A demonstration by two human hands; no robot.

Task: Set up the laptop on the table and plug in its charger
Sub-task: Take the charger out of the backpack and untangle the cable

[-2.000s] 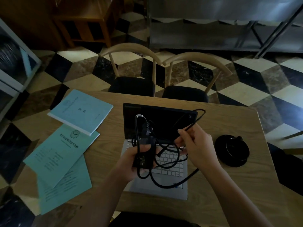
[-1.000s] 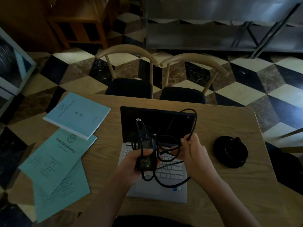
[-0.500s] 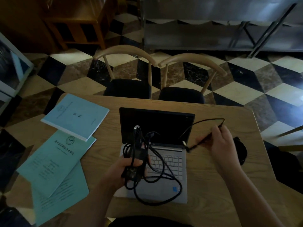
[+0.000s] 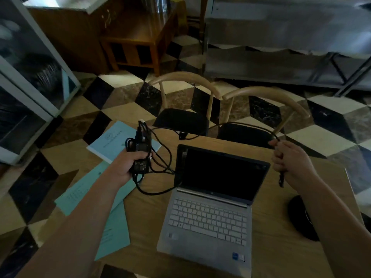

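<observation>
A silver laptop stands open on the wooden table, its screen dark. Left of the laptop, my left hand is raised and grips the black charger brick, with loops of cable hanging from it. The black cable stretches across behind the screen to my right hand, which is closed on it to the right of the laptop. The cable's plug end hangs below that fist.
Blue-green booklets and papers lie on the table's left part. A black round object sits at the right, partly behind my forearm. Two wooden chairs stand at the far edge. A glass cabinet is on the left.
My hands have moved apart: the left carried the brick up and to the left off the keyboard, the right pulled the cable out to the right. The view tilted up.
</observation>
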